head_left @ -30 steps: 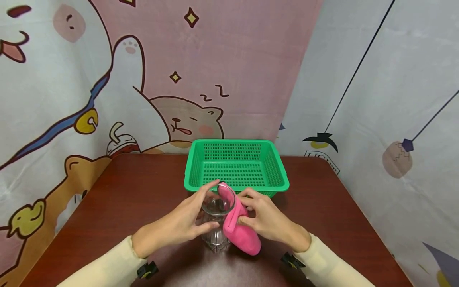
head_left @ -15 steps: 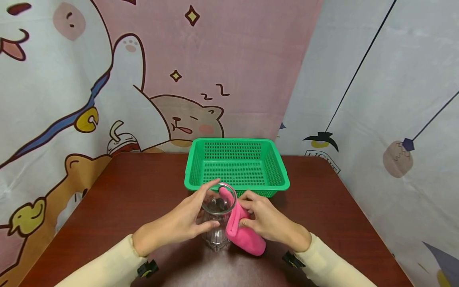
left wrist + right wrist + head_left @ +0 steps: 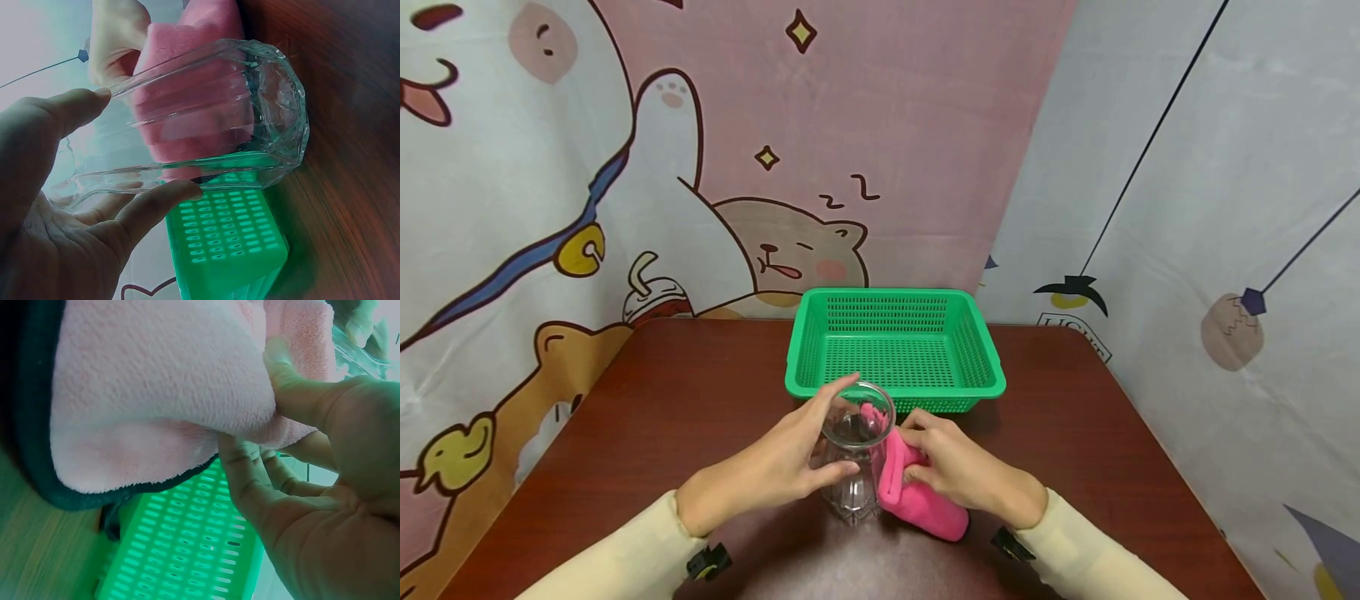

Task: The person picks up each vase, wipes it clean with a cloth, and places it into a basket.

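A clear glass vase (image 3: 853, 493) with a faceted base stands upright near the table's middle. My left hand (image 3: 767, 462) holds its upper part from the left, thumb in front and fingers behind. In the left wrist view a folded pink cloth (image 3: 187, 119) shows through the glass wall. My right hand (image 3: 970, 462) pinches this cloth between thumb and fingers against the vase's right side. Plush pile and a dark edging are visible on the cloth (image 3: 156, 375) in the right wrist view. Whether any cloth lies inside the vase cannot be told.
Just behind the vase sits a green plastic basket (image 3: 887, 392) with slotted walls, nothing visible in it. The dark red-brown table (image 3: 700, 375) extends to both sides. A printed curtain (image 3: 925, 150) hangs behind and beside it.
The pink cloth has slid down and to the right along the vase, its upper end dropping below the rim. My right hand has shifted slightly down; the left hand and vase hold still.
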{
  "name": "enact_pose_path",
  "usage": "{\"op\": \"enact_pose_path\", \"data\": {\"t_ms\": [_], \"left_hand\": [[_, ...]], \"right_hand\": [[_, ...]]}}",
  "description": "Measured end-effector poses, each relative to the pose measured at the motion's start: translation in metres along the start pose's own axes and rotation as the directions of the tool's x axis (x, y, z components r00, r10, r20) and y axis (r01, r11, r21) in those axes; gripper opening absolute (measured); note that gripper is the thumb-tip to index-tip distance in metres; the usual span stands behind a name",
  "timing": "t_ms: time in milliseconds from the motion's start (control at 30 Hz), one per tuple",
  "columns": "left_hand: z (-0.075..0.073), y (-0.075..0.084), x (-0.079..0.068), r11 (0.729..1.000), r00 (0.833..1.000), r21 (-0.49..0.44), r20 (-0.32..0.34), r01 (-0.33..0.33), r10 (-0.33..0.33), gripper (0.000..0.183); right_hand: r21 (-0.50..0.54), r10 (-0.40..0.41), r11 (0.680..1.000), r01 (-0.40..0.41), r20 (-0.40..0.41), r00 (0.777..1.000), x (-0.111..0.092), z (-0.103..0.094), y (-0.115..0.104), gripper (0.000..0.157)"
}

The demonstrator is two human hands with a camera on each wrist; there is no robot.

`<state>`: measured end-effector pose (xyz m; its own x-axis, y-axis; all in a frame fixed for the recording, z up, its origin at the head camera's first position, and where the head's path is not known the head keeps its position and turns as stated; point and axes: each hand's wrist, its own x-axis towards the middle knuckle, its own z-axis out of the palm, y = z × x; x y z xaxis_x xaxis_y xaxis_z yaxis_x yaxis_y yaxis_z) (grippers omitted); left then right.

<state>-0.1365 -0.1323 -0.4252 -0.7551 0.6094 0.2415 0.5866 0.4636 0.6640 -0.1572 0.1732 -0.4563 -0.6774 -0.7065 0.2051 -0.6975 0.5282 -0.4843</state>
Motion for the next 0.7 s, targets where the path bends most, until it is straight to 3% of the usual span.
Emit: {"op": "enact_pose_path", "data": {"t_ms": [700], "left_hand": [[0.0002, -0.0008, 0.0001, 1.000, 1.000, 0.019, -0.014, -0.019, 0.019, 0.112]], "right_hand": [[-0.089, -0.011, 0.996, 0.018, 0.077, 0.997, -0.0015, 0.0098, 0.0083, 0.044]]}}
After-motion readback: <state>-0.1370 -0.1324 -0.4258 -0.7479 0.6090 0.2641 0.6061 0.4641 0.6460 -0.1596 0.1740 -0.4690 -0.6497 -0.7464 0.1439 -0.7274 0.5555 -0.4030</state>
